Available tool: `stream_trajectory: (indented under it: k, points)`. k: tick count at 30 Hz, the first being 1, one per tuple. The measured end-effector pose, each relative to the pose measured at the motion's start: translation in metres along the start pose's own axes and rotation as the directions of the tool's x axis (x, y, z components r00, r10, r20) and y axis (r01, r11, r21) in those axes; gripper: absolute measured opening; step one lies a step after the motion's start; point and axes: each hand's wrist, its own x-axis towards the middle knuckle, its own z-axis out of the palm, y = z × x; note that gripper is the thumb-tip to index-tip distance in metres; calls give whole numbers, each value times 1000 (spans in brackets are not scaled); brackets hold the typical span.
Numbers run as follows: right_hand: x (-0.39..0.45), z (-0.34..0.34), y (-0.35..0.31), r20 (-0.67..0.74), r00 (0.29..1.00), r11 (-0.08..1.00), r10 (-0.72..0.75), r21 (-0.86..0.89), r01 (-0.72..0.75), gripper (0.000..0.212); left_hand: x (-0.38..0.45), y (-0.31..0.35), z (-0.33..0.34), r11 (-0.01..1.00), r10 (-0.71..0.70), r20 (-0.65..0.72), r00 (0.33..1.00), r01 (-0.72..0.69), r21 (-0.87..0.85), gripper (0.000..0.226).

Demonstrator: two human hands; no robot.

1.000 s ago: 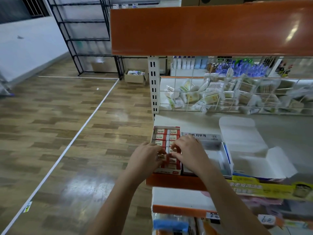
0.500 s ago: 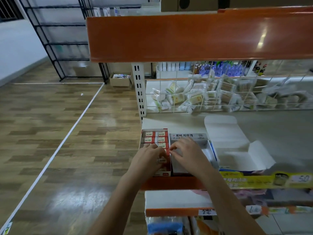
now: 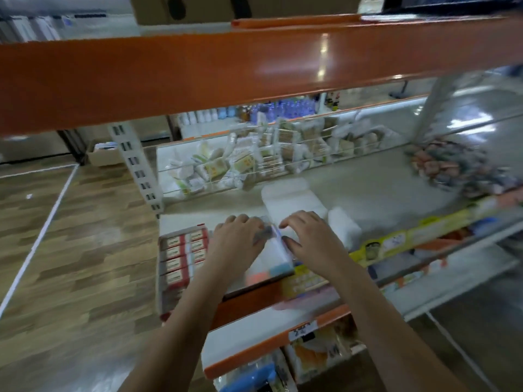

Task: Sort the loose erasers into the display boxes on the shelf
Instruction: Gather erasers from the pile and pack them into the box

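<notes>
Both hands moved off the full red-and-white eraser box (image 3: 184, 256): left hand (image 3: 237, 241) and right hand (image 3: 308, 239) now grip the white open display box (image 3: 271, 258); that one gets filled next.

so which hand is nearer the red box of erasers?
Left. The left hand lies just right of the red box of erasers, its wrist close against the box's right edge. The right hand is farther right, beyond the white display box.

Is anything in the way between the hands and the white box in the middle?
Nothing visible. The left hand and right hand already rest on either side of the white cardboard display box, beside the red box of erasers. The picture is blurred.
</notes>
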Motion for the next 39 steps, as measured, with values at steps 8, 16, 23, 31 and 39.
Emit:
stream_trajectory:
  k: [8, 16, 23, 31, 39]
  points:
    - [-47, -64, 141, -20, 970, 960, 243, -137, -243, 36, 84, 149, 43, 983, 165, -21, 986, -163, 80, 40]
    - [-101, -126, 288, -48, 894, 879, 446, -166, -447, 47, 163, 287, 92, 965, 257, 17, 966, -258, 56, 46]
    - [-114, -156, 376, -78, 838, 818, 540, -185, -544, 57, 219, 373, 121, 949, 315, 66, 947, -316, 2, 54]
    - [-92, -181, 496, -119, 822, 814, 557, -120, -569, 46, 323, 427, 163, 953, 303, 27, 953, -303, -27, 57]
    - [-34, -212, 614, 2, 839, 831, 544, -138, -539, 44, 430, 451, 185, 980, 197, -34, 980, -197, 25, 50]
